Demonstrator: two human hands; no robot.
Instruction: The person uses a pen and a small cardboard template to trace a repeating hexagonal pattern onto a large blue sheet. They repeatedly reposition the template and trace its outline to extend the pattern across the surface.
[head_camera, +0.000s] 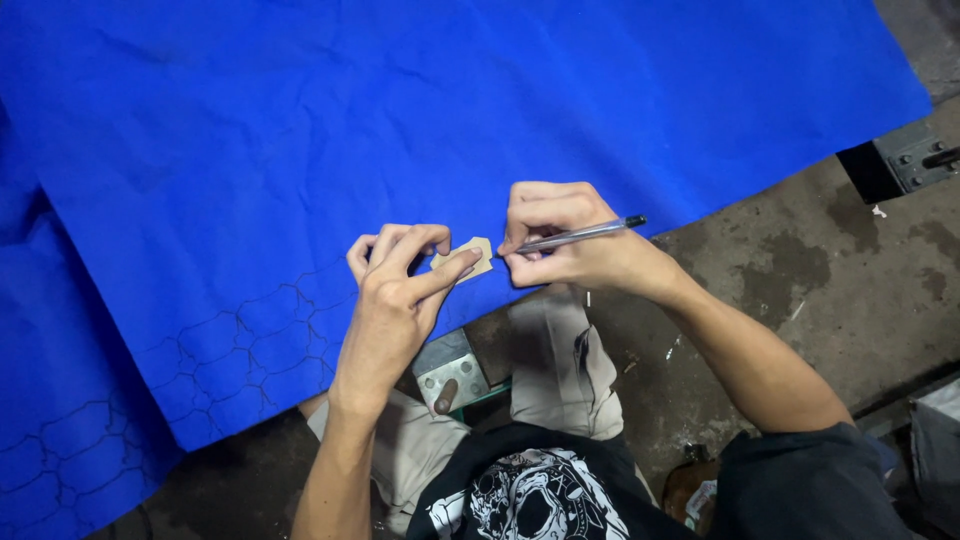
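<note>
A big blue sheet of fabric (400, 110) lies spread before me, with dark traced outlines along its near left edge. My left hand (395, 290) presses a small tan cardboard template (478, 254) flat on the sheet's near edge with finger and thumb. My right hand (555, 240) holds a clear ballpoint pen (585, 234), its tip at the template's right side.
Traced shape outlines (230, 350) run along the fabric's lower left. A grey metal bracket (452, 368) sits below the sheet's edge by my knees. A dark metal fitting (905, 160) stands at the right on the stained concrete floor (800, 290).
</note>
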